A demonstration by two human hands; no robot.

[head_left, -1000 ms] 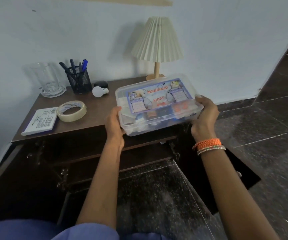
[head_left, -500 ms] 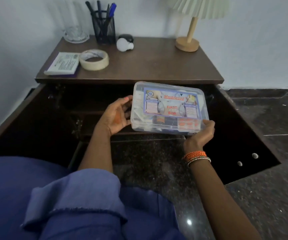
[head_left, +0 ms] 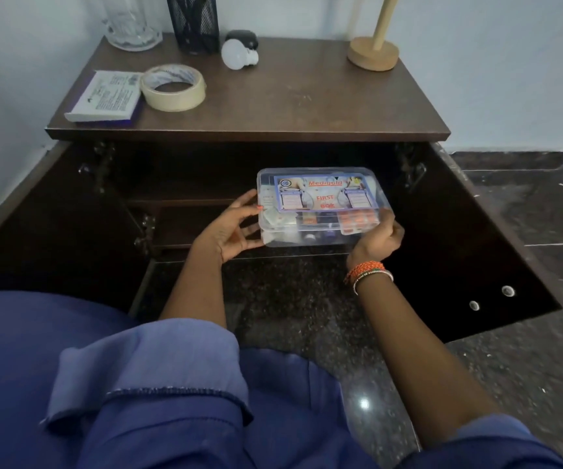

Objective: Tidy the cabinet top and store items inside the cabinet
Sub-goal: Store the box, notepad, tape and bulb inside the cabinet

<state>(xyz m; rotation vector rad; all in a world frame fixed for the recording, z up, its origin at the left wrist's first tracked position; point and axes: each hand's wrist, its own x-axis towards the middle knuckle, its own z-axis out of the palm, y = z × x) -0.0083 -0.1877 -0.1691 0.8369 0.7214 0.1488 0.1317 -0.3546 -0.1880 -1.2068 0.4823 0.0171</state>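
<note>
Below the cabinet top (head_left: 273,106), in the head view, a clear plastic first-aid box (head_left: 322,206) is held level in front of the open cabinet's dark interior, at about the height of the shelf (head_left: 178,199) inside. Left hand (head_left: 231,230): at the box's left end, fingers spread and loosely curved, fingertips touching the side wall, palm open toward the box. Right hand (head_left: 379,236): under the box's near right corner, fingers curled around the lower edge in a firm hold; orange and white bangles (head_left: 368,272) circle the wrist. Both cabinet doors (head_left: 469,252) are swung wide. On the cabinet top, behind the box: a roll of masking tape (head_left: 172,87) touching a white booklet (head_left: 105,96) at the left front; a glass mug (head_left: 131,23), a black mesh pen holder (head_left: 192,23) and a white bulb (head_left: 237,57) along the back edge; a wooden lamp base (head_left: 373,55) at the back right. Blue sleeves (head_left: 158,374) fill the foreground.
</note>
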